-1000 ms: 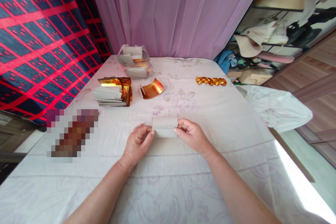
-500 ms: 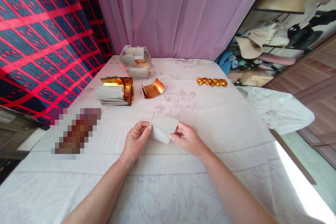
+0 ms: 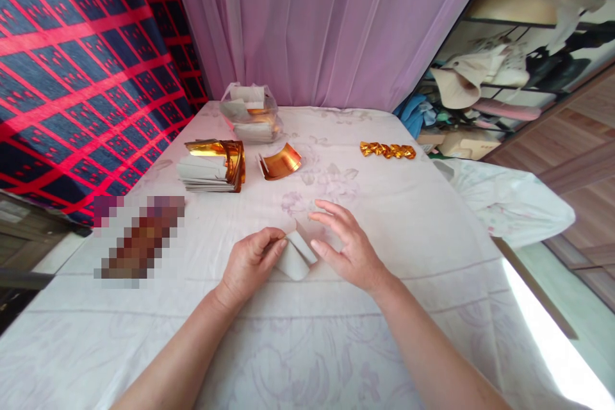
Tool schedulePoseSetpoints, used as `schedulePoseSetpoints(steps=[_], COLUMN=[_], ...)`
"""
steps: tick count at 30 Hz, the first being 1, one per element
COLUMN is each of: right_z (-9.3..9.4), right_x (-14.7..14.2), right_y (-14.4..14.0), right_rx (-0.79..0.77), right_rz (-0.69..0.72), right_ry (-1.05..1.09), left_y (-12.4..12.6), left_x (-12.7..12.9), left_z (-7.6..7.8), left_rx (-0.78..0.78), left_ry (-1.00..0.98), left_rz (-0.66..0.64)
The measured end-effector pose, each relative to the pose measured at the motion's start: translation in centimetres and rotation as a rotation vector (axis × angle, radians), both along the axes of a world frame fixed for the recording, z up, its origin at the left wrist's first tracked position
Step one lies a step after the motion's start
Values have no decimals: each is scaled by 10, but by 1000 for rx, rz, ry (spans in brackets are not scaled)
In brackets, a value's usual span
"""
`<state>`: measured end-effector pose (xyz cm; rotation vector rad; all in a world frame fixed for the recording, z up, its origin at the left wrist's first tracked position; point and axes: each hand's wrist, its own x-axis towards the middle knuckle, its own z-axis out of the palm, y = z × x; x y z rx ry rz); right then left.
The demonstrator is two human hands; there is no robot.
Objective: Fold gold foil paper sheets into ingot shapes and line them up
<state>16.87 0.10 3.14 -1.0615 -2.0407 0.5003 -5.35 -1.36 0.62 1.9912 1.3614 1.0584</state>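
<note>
My left hand (image 3: pixel 254 261) pinches the left end of a folded sheet of pale grey paper (image 3: pixel 294 261) over the middle of the table. Two pale panels of the sheet show, set at an angle with a crease between them. Just to its right is my right hand (image 3: pixel 348 245), fingers apart and holding nothing. Beyond the hands lies a curved piece of gold foil paper (image 3: pixel 282 163). A thick stack of gold-and-grey paper sheets (image 3: pixel 211 170) sits left of that piece.
A clear plastic bag (image 3: pixel 248 116) of similar papers stands at the back, before a purple curtain (image 3: pixel 327 25). At back right lies a row of crumpled gold foil pieces (image 3: pixel 387 150). A blurred-out patch (image 3: pixel 144 237) covers something at left. A white bag (image 3: pixel 514 198) hangs beside the table.
My right hand has let go of the paper and spread its fingers. The paper has tilted and come slightly nearer, still in my left hand, with its panels folded closer together.
</note>
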Motion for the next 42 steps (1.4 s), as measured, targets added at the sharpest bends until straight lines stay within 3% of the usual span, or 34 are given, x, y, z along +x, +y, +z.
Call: schedulePoseSetpoints(steps=[4,8,17,24,29,31,36,42], right_z=[6,4,10,23,24,22,13,2], right_x=[-7,-10,-10,-12,-14,-14,-11,-11], right_y=[-6,-8,-9,-13,-14,-14,-8,-2], right_rx=[124,114,83,127,141,71,-278,-521], right_rz=[40,50,74,116,53,-14,-225,-248], right_ry=[-132,-169,-135,-160,-194,-91,286,347], left_y=[-8,-14,-16,-18,-17,-14,-9,-6], left_x=[6,11,14,14,15,15,19,21], left_z=[6,7,11,13,12,11,9,4], left_rx=[194,260,-2,-20,-49,-135,-432,-513], left_ry=[122,133,-108,-157,-250,-376,-650,-750], left_rz=[-71,-91,-120,-112,-144,-123,-136,61])
